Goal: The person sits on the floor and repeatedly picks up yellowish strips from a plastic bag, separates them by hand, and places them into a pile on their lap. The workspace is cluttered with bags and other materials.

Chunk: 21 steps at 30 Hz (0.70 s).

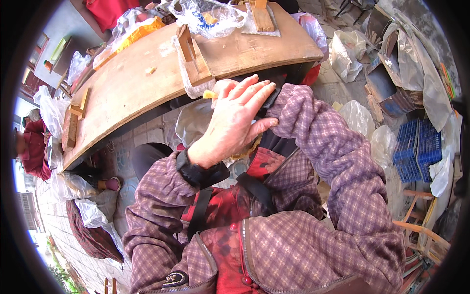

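My left hand (235,115), with a black band at its wrist, lies palm down across my right hand (223,87), fingers stretched and thumb apart. Its fingertips reach the black band (271,100) on my right wrist. Most of my right hand is hidden beneath it; a small yellow piece (210,94) sticks out from that hand's curled fingers. Both hands are just off the near edge of the wooden table (147,88). Close beyond them, a wooden block with an upright slotted piece (194,62) rests on plastic at that edge.
A clear plastic bag (211,18) and another wooden stand (262,18) are at the table's far side. Wooden blocks (69,130) sit at its left end, near a person in red (35,147). Blue plastic crates (416,150) and a wooden frame (422,228) stand to the right.
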Tool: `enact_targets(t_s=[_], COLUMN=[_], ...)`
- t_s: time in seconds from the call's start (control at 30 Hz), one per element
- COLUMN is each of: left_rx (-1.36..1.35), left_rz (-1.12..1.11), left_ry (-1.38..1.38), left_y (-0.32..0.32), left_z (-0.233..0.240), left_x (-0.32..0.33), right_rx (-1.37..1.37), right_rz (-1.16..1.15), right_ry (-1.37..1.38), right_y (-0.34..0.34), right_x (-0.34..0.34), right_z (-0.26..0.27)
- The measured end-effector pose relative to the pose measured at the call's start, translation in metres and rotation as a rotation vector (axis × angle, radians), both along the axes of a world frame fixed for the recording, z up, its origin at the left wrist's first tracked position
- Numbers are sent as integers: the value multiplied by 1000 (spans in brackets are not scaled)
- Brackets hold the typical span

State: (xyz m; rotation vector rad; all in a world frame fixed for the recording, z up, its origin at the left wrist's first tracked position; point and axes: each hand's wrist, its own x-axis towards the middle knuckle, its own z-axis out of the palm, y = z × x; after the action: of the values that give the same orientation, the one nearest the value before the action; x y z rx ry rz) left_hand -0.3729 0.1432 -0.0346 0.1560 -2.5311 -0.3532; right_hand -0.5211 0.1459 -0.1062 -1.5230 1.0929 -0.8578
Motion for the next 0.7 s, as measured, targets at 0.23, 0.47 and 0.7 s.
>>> enact_targets(t_s=[0.23, 0.47, 0.7], left_rx=[432, 1357, 943], left_rz=[156, -4, -206], left_ry=[345, 300, 142], left_y=[6, 43, 90], left_z=[-2, -36, -25], left_x=[16, -3, -13], right_rx=[75, 293, 303], right_rz=[60, -189, -153], right_ry=[-278, 102, -354], right_y=[-43, -61, -44], right_x=[-6, 1, -8], right_z=[4, 6, 13])
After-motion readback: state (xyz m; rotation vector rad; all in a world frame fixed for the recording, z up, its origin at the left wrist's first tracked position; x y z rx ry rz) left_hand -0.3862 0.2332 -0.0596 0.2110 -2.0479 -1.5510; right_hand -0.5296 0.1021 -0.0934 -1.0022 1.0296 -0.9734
